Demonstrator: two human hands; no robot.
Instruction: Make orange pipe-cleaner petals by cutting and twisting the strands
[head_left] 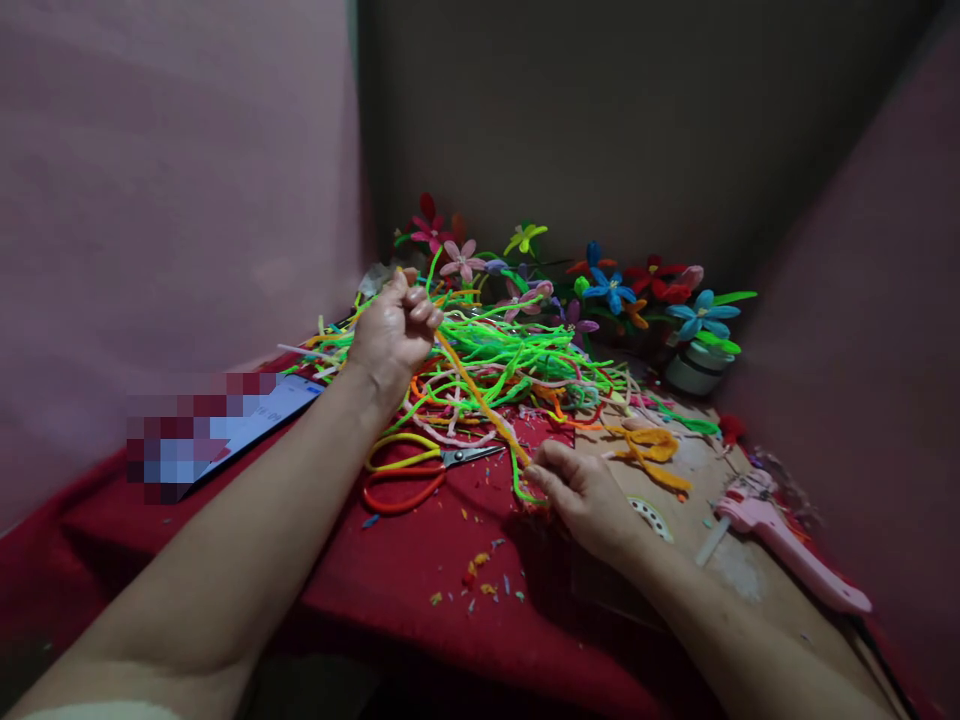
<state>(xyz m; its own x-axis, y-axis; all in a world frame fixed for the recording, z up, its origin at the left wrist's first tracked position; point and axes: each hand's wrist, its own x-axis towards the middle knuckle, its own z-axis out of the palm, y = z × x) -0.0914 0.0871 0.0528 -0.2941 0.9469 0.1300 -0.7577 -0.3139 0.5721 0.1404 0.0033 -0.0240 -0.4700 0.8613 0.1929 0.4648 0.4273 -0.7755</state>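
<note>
An orange pipe cleaner (480,392) stretches slantwise between my two hands. My left hand (391,325), raised over the pile, is closed in a fist around its upper end. Lower and to the right, my right hand (581,492) pinches the other end between thumb and fingers. Behind and beneath the strand lies a tangled heap of pipe cleaners (517,350), mostly bright green. Scissors (405,470) with one yellow and one red handle loop rest on the red cloth, between my forearms. Bent orange pipe cleaner loops (649,447) lie beyond my right hand.
Fuzzy flowers (611,290) in several colours stand at the back, near a small jar (699,368). A pink glue gun (795,550) lies on cardboard (739,575) at right. A phone (255,425) is at left. Fluff scraps dot the red cloth (420,590). Walls enclose the table.
</note>
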